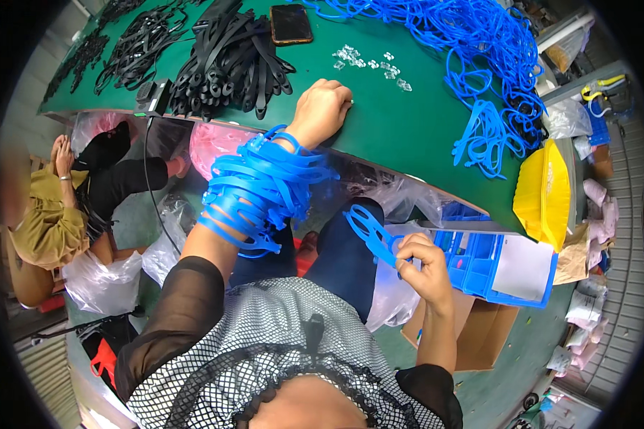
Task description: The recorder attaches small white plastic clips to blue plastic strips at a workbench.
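Snugly, the right hand [426, 270] has thumb and fingers clamped on one end of a blue looped piece [367, 232], which fans out ahead of them; pinching only that end should leave its loops free. Up and left of those fingers, more blue loops [254, 187] ring the left forearm [207, 244], and the left hand [320, 114] rests with curled fingers on the green table [393, 132], their contents unclear.

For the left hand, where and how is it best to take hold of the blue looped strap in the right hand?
Probably pinch the blue looped strap at its free end, with the left hand coming from the side of the green table. Its loops point that way, leaving thin bands to pinch, while the right hand covers the other end.
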Available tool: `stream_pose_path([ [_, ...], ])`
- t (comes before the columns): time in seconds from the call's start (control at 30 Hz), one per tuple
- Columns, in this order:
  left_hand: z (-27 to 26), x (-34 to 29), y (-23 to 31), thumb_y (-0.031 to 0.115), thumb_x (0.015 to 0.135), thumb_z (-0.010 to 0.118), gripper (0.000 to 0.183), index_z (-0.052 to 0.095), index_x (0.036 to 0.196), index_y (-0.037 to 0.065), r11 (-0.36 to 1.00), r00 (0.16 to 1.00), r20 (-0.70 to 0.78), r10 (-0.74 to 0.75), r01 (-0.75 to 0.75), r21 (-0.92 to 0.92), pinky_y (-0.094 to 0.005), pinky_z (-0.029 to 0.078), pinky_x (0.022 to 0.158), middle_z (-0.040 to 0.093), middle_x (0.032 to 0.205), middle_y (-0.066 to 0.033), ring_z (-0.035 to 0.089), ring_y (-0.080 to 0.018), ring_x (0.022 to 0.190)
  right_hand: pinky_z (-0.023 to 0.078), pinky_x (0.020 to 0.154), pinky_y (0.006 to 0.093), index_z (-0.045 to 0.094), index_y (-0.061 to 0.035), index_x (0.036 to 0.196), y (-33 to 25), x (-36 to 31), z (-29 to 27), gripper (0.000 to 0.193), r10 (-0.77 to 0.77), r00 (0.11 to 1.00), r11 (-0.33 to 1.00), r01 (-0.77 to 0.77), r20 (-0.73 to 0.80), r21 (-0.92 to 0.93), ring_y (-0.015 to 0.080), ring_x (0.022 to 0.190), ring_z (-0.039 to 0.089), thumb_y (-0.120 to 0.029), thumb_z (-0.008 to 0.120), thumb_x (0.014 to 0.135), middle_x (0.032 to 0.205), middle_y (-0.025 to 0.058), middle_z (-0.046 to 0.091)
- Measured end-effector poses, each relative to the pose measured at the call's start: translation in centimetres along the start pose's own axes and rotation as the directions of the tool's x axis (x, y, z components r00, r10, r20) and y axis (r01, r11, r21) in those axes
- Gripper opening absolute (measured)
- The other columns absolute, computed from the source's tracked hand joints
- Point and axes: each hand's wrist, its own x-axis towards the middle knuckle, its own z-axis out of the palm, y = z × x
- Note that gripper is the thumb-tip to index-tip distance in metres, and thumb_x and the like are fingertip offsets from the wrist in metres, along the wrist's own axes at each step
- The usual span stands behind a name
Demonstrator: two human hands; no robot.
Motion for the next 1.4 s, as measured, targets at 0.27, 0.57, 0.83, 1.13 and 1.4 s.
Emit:
stream_pose_path([
  [0.27,-0.8,-1.9,1.0,0.003,0.072,0.06,0.013,0.064,0.084,0.005,0.997,0.995,-0.086,0.052,-0.046,0.068,-0.0398,0.047,0.067,0.061,0.081,-0.0107,0.057,-0.0316,0.078,0.037,0.076,0.0337,0.057,-0.0021,0.062,-0.9,-0.5,1.0,0.007,-0.041,0.998,0.999,0.04,-0.037,-0.023,0.0225,0.074,0.052,-0.007,0.06,0.059,0.063,0.0057,0.052],
  [0.57,-5.0,-5.5,7.4,0.004,0.08,0.063,0.015,0.066,0.095,0.002,0.447,0.863,0.476,-0.17,0.498,-0.743,-0.0227,0.047,0.067,0.063,0.08,-0.0043,0.057,-0.0082,0.076,0.035,0.08,0.0355,0.055,-0.0064,0.061,-3.0,-0.6,0.8,0.007,-0.103,0.995,0.99,0.101,-0.017,-0.097,0.02,0.075,0.052,-0.009,0.061,0.059,0.064,0.0026,0.053],
  [0.83,-9.1,-10.0,13.1,0.003,0.081,0.062,0.015,0.062,0.095,-0.002,0.424,0.804,0.587,0.094,0.501,-0.755,-0.0231,0.048,0.071,0.062,0.088,-0.0061,0.059,-0.0108,0.08,0.03,0.088,0.0389,0.057,-0.0073,0.063,-5.5,0.2,1.1,0.008,-0.2,0.979,0.944,0.202,0.036,-0.262,0.0194,0.078,0.052,-0.012,0.062,0.061,0.063,0.0014,0.051],
  [1.13,-10.9,-10.6,14.0,0.002,0.078,0.062,0.01,0.062,0.088,-0.002,0.548,0.779,0.591,0.209,0.407,-0.731,-0.0244,0.049,0.065,0.064,0.079,-0.0074,0.061,-0.0121,0.073,0.03,0.089,0.037,0.056,-0.0068,0.063,-4.8,-1.4,1.9,0.007,-0.155,0.988,0.965,0.154,0.014,-0.212,0.0197,0.077,0.051,-0.012,0.061,0.061,0.065,0.0019,0.052],
  [1.4,-10.6,-11.9,14.2,-0.007,0.067,0.064,0.017,0.061,0.083,0.0,0.671,0.894,0.307,0.326,0.01,-0.742,-0.0308,0.049,0.058,0.06,0.075,-0.0122,0.06,-0.0275,0.067,0.035,0.074,0.0336,0.054,-0.0049,0.06,-3.5,-1.6,3.3,0.005,-0.071,0.997,0.996,0.071,-0.001,-0.048,0.0195,0.066,0.047,-0.008,0.057,0.058,0.058,0.0035,0.047],
])
